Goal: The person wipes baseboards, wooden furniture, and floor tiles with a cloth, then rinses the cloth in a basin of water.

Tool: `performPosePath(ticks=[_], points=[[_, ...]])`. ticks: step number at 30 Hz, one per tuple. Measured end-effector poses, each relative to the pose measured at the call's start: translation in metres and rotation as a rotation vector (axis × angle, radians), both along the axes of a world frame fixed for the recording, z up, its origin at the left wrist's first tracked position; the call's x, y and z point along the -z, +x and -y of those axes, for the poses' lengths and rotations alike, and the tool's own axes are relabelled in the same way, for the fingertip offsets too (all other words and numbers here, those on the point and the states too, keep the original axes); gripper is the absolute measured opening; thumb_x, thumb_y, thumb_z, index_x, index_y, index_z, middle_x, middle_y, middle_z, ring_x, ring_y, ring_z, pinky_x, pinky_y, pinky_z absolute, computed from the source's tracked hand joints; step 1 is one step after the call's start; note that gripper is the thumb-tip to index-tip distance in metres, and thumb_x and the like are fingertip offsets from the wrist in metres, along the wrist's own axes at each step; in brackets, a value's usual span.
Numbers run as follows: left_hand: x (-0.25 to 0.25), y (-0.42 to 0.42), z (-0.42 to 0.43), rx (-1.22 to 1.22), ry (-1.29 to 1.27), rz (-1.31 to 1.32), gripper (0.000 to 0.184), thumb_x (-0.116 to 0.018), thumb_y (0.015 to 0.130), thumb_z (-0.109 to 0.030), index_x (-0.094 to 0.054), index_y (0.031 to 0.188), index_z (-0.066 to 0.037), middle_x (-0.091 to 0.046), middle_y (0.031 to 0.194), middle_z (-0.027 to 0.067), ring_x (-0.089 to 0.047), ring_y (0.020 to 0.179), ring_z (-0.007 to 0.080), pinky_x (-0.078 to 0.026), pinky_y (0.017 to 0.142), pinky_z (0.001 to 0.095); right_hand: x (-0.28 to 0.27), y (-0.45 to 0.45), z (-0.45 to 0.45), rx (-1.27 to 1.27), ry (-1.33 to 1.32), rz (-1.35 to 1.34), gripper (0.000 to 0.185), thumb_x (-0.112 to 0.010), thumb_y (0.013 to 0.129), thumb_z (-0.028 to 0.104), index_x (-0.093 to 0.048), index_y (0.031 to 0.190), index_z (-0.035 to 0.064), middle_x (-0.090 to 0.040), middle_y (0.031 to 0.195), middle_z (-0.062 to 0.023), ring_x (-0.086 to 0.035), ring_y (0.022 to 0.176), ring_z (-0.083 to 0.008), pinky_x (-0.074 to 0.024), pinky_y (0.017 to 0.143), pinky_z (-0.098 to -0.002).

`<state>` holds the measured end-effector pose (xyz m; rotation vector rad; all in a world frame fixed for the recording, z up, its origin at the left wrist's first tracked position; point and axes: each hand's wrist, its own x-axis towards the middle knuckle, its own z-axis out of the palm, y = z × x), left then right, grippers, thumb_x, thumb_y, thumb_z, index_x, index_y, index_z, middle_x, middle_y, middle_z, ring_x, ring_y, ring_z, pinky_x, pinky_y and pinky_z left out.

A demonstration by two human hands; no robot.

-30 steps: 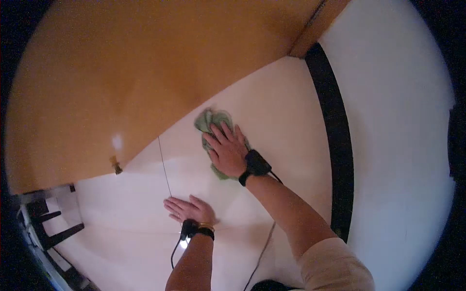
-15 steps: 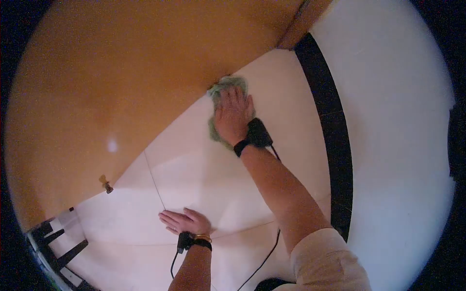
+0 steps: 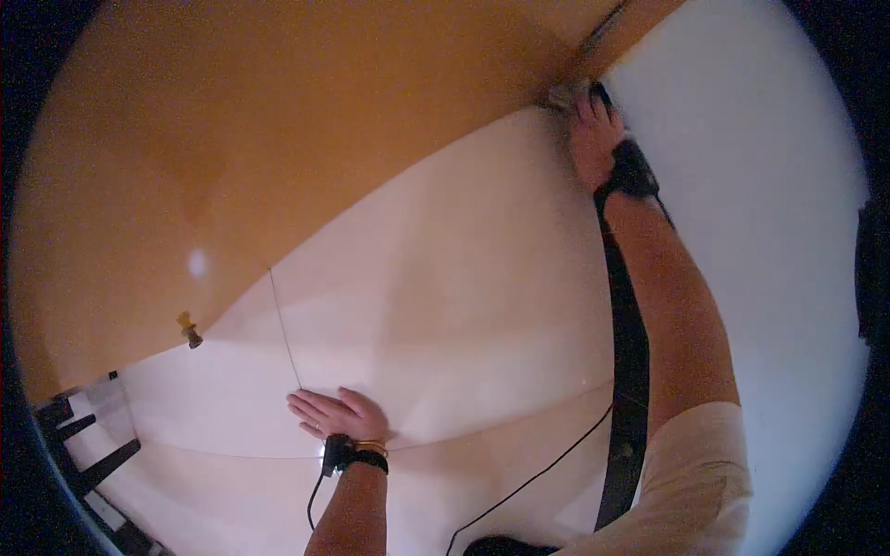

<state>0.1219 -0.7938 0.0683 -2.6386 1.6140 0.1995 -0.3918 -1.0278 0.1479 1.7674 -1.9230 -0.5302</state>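
My right hand (image 3: pixel 595 148) reaches into the far corner, where the tiled floor (image 3: pixel 464 278) meets the wooden door panel (image 3: pixel 324 111) and the dark baseboard (image 3: pixel 629 371). Its fingers lie over a cloth (image 3: pixel 567 95), of which only a small greyish-green part shows by the fingertips. My left hand (image 3: pixel 339 413) rests flat on the floor at the lower middle, fingers stretched out, with nothing in it. Both wrists carry black straps with small boxes and cables.
A white wall (image 3: pixel 760 278) rises on the right. On the panel's lower left edge sits a small metal doorstop (image 3: pixel 190 331). A dark-framed object (image 3: pixel 107 468) stands at the lower left. A thin black cable (image 3: pixel 528 480) crosses the floor.
My right hand has moved forward and right with the cloth, from the middle of the floor along the panel's edge to the corner. My left hand stays flat on the floor.
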Motion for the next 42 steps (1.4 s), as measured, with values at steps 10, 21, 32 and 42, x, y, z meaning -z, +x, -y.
performPosePath(ticks=[10, 21, 32, 42], points=[[0.008, 0.003, -0.001, 0.048, -0.070, 0.058, 0.080, -0.038, 0.103, -0.047, -0.021, 0.158, 0.009, -0.018, 0.167, 0.0289, -0.015, 0.156, 0.0441, -0.014, 0.123, 0.0611, 0.030, -0.036, -0.151, 0.177, 0.400, 0.015, 0.064, -0.036, 0.103, 0.022, -0.023, 0.162, 0.0022, -0.017, 0.172, -0.0115, -0.009, 0.160, -0.0283, -0.0061, 0.128, -0.0500], [0.002, -0.003, 0.000, 0.042, -0.005, 0.058, 0.081, -0.030, 0.105, -0.052, -0.019, 0.160, 0.006, -0.015, 0.168, 0.0285, -0.015, 0.156, 0.0433, -0.016, 0.124, 0.0608, -0.040, 0.114, -0.544, 0.537, 0.791, 0.409, 0.060, -0.039, 0.102, 0.020, -0.034, 0.158, 0.0011, -0.024, 0.170, -0.0123, -0.012, 0.159, -0.0317, -0.0104, 0.128, -0.0510], [0.007, 0.000, 0.001, -0.009, 0.000, 0.017, 0.082, -0.039, 0.100, -0.044, -0.018, 0.158, 0.011, -0.014, 0.167, 0.0314, -0.014, 0.156, 0.0435, -0.012, 0.124, 0.0594, 0.016, 0.043, -0.309, 0.342, -0.006, 0.137, 0.049, -0.050, 0.094, 0.010, -0.056, 0.143, 0.0051, -0.042, 0.159, -0.0094, -0.046, 0.137, -0.0328, -0.0354, 0.113, -0.0567], [0.005, 0.003, -0.003, 0.015, 0.003, 0.049, 0.082, -0.039, 0.100, -0.044, -0.019, 0.158, 0.011, -0.016, 0.166, 0.0322, -0.014, 0.156, 0.0439, -0.014, 0.124, 0.0590, 0.116, 0.102, -0.146, 0.531, -0.286, 0.449, 0.057, -0.056, 0.098, 0.032, -0.052, 0.141, -0.0039, -0.040, 0.157, -0.0260, -0.042, 0.141, -0.0446, -0.0338, 0.116, -0.0539]])
